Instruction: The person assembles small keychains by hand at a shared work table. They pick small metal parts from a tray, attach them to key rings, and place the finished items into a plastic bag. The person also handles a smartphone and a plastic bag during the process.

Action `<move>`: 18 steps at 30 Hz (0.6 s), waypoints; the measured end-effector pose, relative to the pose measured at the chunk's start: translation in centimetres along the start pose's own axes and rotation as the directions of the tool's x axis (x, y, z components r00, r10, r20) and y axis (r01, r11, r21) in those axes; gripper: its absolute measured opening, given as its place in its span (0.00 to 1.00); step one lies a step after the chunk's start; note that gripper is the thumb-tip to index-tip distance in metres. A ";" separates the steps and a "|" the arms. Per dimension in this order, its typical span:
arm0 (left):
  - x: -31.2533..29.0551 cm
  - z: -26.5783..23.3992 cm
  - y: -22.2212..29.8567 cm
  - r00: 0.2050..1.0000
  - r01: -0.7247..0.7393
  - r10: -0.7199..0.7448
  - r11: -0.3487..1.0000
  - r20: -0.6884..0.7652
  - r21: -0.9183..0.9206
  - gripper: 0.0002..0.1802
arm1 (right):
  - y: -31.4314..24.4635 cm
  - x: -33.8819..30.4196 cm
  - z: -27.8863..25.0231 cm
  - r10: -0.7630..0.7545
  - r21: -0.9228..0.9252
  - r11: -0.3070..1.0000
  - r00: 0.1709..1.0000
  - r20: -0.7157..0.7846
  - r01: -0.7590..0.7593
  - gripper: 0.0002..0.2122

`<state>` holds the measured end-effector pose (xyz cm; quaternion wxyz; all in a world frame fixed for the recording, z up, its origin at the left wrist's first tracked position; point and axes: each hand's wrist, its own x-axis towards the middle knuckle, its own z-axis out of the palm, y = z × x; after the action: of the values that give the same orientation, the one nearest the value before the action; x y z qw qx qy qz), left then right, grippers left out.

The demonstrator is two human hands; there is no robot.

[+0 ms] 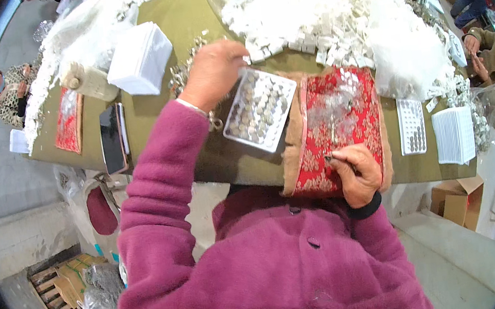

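Note:
My left hand [211, 76], slightly blurred, is over the upper left corner of a white plastic tray [234, 133]. Its fingers are drawn together, with a whitish bit at the tips that I cannot make out. Rows of small round metallic pieces [260, 105] fill much of the tray. On the right, my right hand [356, 174] pinches a small dark metal piece [328, 158] between thumb and forefinger. Beneath it lies a red brocade cloth [317, 174] with a tan border, bearing clear plastic film [334, 111] at its middle.
A large heap of small white plastic parts [310, 7] covers the far table. Stacked white trays [140, 60] stand left; another stack [454, 136] and a part-filled tray [411, 126] lie right. A phone [113, 139] rests near the left edge. Other people [14, 92] sit at both sides.

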<state>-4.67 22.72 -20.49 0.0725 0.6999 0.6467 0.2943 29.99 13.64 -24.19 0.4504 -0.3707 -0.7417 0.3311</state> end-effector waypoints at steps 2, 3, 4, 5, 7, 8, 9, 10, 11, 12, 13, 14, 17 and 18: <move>1.0 0.3 -1.3 0.968 -0.096 0.052 0.981 0.247 0.169 0.10 | 0.1 0.2 0.0 -0.022 -0.008 1.000 1.000 -0.014 0.022 0.10; 1.2 0.2 -1.7 0.964 -0.118 0.078 0.982 0.253 0.147 0.12 | -0.1 0.2 0.0 -0.020 -0.007 1.000 1.000 -0.019 0.020 0.10; 1.0 -0.1 -1.8 0.951 -0.123 0.081 0.984 0.297 0.126 0.13 | -0.3 0.4 0.1 -0.007 -0.001 1.000 0.999 -0.036 0.007 0.10; 0.9 -0.5 -1.8 0.950 -0.161 0.136 0.985 0.280 0.068 0.12 | -0.5 0.5 0.1 -0.004 0.003 1.000 0.999 -0.035 0.005 0.09; 0.4 -1.0 -1.8 0.942 -0.214 0.187 0.974 0.280 0.071 0.10 | -0.7 0.7 0.3 -0.010 0.045 0.999 0.999 -0.038 0.011 0.09; 0.1 -1.1 -1.6 0.946 -0.207 0.163 0.969 0.281 0.132 0.10 | -0.8 0.7 0.4 -0.005 0.053 0.999 1.000 -0.029 0.006 0.09; -0.1 -1.2 -1.5 0.954 -0.180 0.140 0.975 0.265 0.133 0.11 | -0.8 0.8 0.4 0.002 0.059 0.998 1.000 -0.027 0.000 0.09; -0.3 -1.2 -1.4 0.957 -0.160 0.122 0.979 0.263 0.127 0.11 | -0.9 0.8 0.4 0.006 0.063 0.998 1.000 -0.023 -0.005 0.09; -0.4 -1.3 -1.4 0.975 -0.131 0.105 0.983 0.198 0.125 0.11 | -0.9 0.7 0.4 -0.006 0.073 0.997 1.000 -0.027 0.007 0.09; -0.5 -1.4 -1.4 0.985 -0.106 0.087 0.987 0.152 0.118 0.11 | -0.9 0.7 0.3 -0.006 0.054 0.998 1.000 -0.023 0.007 0.09; -0.7 -1.5 -1.3 0.993 -0.070 0.058 0.990 0.103 0.118 0.11 | -0.9 0.7 0.3 -0.022 0.045 0.999 0.999 -0.027 0.023 0.08; -0.9 -1.8 -1.2 0.999 0.001 -0.001 1.000 0.048 -0.003 0.11 | -0.9 0.6 0.3 -0.024 0.025 0.999 0.999 -0.027 0.024 0.08; -2.0 -2.5 -0.7 0.970 0.212 -0.242 0.897 -0.030 -0.387 0.11 | -1.0 0.5 0.2 0.007 0.069 0.998 1.000 -0.017 -0.005 0.08; -2.3 -2.6 -0.5 0.945 0.266 -0.327 0.783 -0.008 -0.562 0.11 | -1.1 0.5 0.3 0.014 0.084 0.996 1.000 -0.012 -0.013 0.07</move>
<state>-6.41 19.85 -19.34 0.2829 0.5218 0.6385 0.4899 29.32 13.46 -23.23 0.4679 -0.3584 -0.7219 0.3626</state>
